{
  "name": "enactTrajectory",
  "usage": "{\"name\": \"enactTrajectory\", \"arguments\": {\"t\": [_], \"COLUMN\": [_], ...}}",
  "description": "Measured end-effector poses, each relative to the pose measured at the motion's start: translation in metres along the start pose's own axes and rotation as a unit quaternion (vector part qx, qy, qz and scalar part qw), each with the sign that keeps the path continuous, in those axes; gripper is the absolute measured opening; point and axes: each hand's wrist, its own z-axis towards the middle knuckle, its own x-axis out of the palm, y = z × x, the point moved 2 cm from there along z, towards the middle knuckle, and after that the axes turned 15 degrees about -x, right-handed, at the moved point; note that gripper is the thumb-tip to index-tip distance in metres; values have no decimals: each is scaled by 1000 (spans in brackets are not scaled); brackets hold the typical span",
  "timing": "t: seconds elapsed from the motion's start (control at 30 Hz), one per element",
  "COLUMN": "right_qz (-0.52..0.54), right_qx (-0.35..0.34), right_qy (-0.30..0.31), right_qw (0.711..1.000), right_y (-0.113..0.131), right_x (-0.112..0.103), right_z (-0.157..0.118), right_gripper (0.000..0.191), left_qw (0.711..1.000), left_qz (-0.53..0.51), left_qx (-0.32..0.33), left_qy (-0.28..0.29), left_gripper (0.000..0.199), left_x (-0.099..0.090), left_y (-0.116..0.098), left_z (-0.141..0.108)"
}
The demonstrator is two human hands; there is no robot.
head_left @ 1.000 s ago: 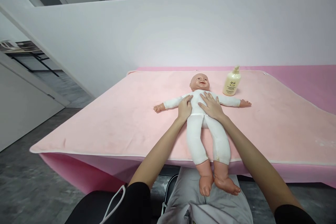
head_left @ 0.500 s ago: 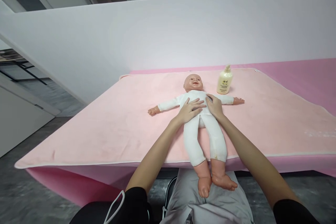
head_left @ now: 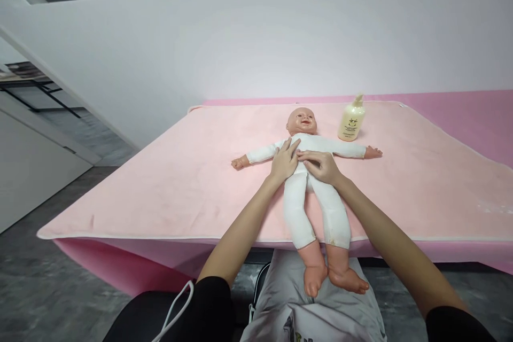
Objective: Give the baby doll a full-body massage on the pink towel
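A baby doll with a white cloth body lies on its back, arms spread, its feet hanging past the table's front edge. My left hand rests on the left side of its torso, fingers extended and pointing up toward the chest. Across the belly lies my right hand, its fingers stretched out to the left, the tips close to or touching my left hand. Neither hand grasps anything. Under the doll spreads a pink blanket.
A pale yellow pump bottle stands upright beyond the doll's arm on the right. Behind the table rises a white partition. Pink table covering shows at the right. A white cord hangs by my left sleeve.
My left hand has turned so its fingers point up the chest. My right hand has slid left and down from the doll's chest side onto the belly. The view has shifted slightly.
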Motion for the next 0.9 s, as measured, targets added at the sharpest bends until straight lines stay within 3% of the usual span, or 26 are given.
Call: {"name": "enactTrajectory", "arguments": {"t": [0.2,0.3,0.7,0.9], "right_qz": [-67,-110,-190,-195], "right_qx": [85,129,293,331], "right_qy": [126,159,152,136], "right_qw": [986,973,925,913], "right_y": [-16,-17,-33,-44], "right_x": [2,2,-2,-14], "right_z": [3,4,0,-8], "right_gripper": [35,42,62,68], "left_qw": [999,998,994,992], "left_qz": [14,26,74,89], "left_qx": [-22,-30,-67,-90], "left_qy": [-30,-40,-33,-27], "left_gripper": [48,49,57,66], "left_x": [3,6,4,1], "left_y": [1,3,4,9], "left_z": [3,4,7,7]}}
